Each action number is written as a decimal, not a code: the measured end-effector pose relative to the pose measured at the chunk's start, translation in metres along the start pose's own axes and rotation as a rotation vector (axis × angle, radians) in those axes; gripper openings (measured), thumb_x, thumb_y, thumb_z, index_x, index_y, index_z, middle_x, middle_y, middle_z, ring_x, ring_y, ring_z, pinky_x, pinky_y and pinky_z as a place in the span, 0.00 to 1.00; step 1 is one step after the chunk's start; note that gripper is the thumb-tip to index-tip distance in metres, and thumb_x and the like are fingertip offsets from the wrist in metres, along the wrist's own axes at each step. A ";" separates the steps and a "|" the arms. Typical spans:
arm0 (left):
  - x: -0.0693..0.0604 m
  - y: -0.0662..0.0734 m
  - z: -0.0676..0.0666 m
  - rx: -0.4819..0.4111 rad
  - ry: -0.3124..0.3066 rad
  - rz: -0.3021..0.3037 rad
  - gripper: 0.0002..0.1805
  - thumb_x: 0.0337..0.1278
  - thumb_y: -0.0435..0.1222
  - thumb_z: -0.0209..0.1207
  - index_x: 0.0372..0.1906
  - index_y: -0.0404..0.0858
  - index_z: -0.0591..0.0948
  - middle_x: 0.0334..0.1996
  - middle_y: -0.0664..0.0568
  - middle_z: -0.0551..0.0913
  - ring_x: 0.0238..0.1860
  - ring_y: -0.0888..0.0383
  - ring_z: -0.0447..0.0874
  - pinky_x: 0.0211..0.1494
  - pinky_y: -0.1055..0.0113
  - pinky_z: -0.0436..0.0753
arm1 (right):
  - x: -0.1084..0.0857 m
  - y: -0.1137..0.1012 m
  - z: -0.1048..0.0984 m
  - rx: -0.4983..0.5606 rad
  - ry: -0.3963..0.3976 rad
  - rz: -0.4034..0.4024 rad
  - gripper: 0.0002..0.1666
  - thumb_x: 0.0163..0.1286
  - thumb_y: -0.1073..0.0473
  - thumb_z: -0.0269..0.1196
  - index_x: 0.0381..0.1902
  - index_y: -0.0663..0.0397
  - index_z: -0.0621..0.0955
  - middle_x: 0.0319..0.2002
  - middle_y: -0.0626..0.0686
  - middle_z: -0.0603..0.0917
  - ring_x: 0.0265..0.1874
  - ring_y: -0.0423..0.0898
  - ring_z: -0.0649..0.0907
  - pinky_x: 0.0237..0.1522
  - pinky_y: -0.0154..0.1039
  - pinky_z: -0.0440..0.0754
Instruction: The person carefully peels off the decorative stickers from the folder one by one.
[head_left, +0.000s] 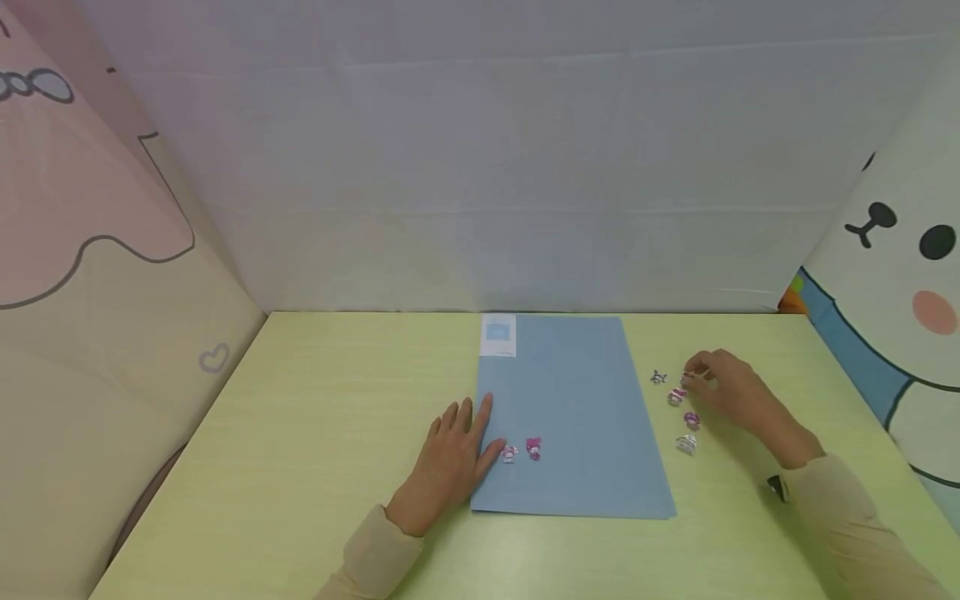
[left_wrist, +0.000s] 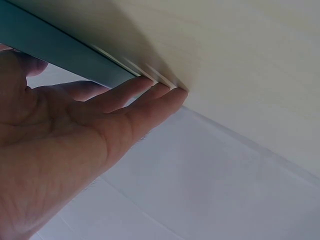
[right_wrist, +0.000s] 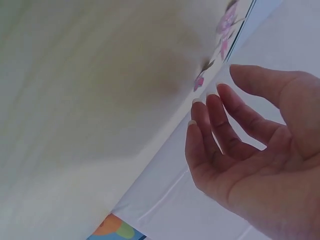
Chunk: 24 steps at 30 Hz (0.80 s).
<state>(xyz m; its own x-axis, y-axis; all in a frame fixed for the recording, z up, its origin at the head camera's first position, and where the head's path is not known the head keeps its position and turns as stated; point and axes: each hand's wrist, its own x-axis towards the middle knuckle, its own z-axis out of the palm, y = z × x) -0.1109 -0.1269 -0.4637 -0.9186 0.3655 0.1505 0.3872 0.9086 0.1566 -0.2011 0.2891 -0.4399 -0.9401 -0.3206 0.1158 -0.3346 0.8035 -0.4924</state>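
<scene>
A blue folder (head_left: pixel 570 400) with a white label (head_left: pixel 498 335) lies on the table. My left hand (head_left: pixel 448 458) rests with straight fingers across its left edge, the thumb beside a small pink-and-white cartoon charm (head_left: pixel 509 454). A second pink charm (head_left: pixel 533 448) lies just right of that one. Beyond the folder's right side, my right hand (head_left: pixel 731 392) reaches down over a group of charms, its thumb and fingers bent around a small charm (head_left: pixel 684 379). In the right wrist view, a gap shows between thumb and fingers (right_wrist: pixel 215 95), with nothing held.
Near the right hand lie a dark-and-white charm (head_left: pixel 657 377), two pink ones (head_left: pixel 677 397) (head_left: pixel 692 421) and a clear whitish one (head_left: pixel 686 444). A small black object (head_left: pixel 777 487) sits by the right sleeve. A pale curtain (head_left: pixel 525 167) hangs behind the table.
</scene>
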 end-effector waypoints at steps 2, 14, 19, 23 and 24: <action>0.000 0.000 0.000 -0.004 -0.005 -0.004 0.36 0.74 0.51 0.55 0.77 0.35 0.66 0.65 0.31 0.73 0.65 0.32 0.72 0.65 0.40 0.75 | -0.002 -0.003 0.001 -0.003 0.009 -0.031 0.08 0.72 0.67 0.64 0.43 0.70 0.81 0.39 0.64 0.82 0.42 0.64 0.82 0.46 0.62 0.80; 0.000 0.000 -0.001 -0.017 0.014 0.010 0.35 0.74 0.50 0.55 0.76 0.34 0.66 0.64 0.30 0.74 0.64 0.32 0.73 0.64 0.39 0.75 | -0.016 -0.026 0.005 0.020 0.006 -0.110 0.10 0.70 0.67 0.67 0.46 0.68 0.83 0.41 0.60 0.83 0.43 0.60 0.83 0.45 0.57 0.80; -0.001 -0.001 0.000 -0.025 0.034 0.024 0.35 0.74 0.48 0.57 0.75 0.33 0.67 0.63 0.30 0.74 0.63 0.32 0.74 0.63 0.40 0.76 | -0.022 -0.036 0.010 0.005 0.043 -0.193 0.09 0.67 0.68 0.69 0.45 0.65 0.84 0.40 0.55 0.83 0.39 0.55 0.83 0.42 0.52 0.81; -0.001 -0.001 0.000 -0.028 0.029 0.020 0.35 0.74 0.48 0.56 0.76 0.33 0.67 0.63 0.30 0.74 0.64 0.32 0.73 0.63 0.39 0.76 | -0.027 -0.044 0.014 0.015 0.044 -0.222 0.11 0.65 0.68 0.71 0.45 0.63 0.84 0.40 0.54 0.84 0.41 0.55 0.83 0.44 0.53 0.82; -0.001 -0.001 0.000 -0.029 0.024 0.017 0.35 0.74 0.49 0.56 0.76 0.33 0.67 0.64 0.30 0.74 0.64 0.32 0.73 0.63 0.39 0.76 | -0.028 -0.046 0.015 0.018 0.043 -0.227 0.11 0.65 0.68 0.71 0.45 0.63 0.84 0.41 0.54 0.84 0.42 0.57 0.84 0.45 0.54 0.82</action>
<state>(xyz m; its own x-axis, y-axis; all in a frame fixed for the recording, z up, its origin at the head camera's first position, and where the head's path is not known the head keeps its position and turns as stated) -0.1105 -0.1279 -0.4638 -0.9096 0.3759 0.1768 0.4055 0.8958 0.1817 -0.1584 0.2532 -0.4332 -0.8431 -0.4698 0.2616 -0.5366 0.7044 -0.4645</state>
